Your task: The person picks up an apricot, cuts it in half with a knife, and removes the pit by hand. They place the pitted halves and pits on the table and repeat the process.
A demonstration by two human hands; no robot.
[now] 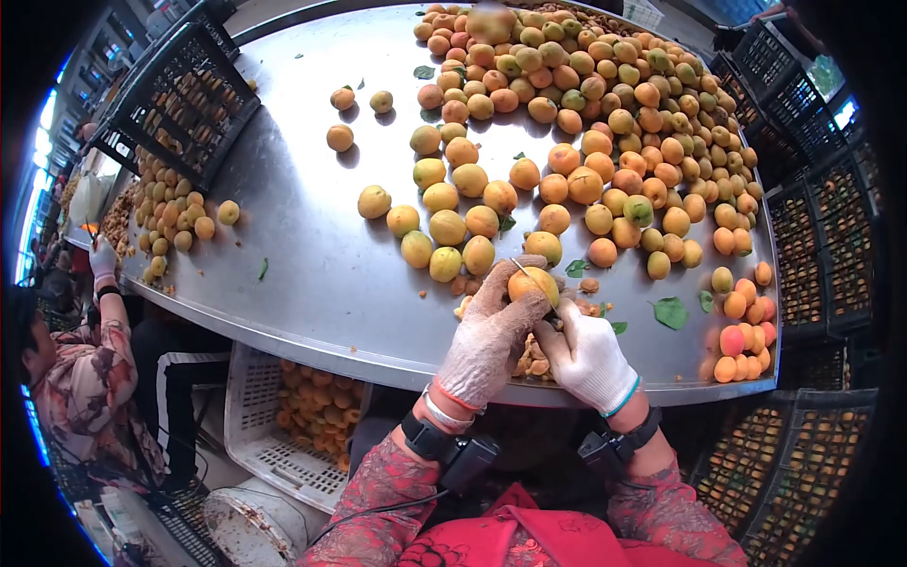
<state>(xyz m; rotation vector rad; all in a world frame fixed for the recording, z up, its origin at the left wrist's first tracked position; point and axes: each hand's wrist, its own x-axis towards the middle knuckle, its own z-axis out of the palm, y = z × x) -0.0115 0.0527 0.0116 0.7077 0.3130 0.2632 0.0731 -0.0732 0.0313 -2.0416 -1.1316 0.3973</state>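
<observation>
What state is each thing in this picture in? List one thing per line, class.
left hand: gloved, gripping an apricot
apricot: held up, blade at its top
right hand: gloved, beside the apricot
black crate: tilted on the table edge, holding fruit
white crate: on the floor, part-filled

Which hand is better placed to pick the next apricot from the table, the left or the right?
Probably the right hand: it only rests beside the fruit. The left hand is wrapped around the apricot, so it is busy. Loose apricots lie just ahead.
</observation>
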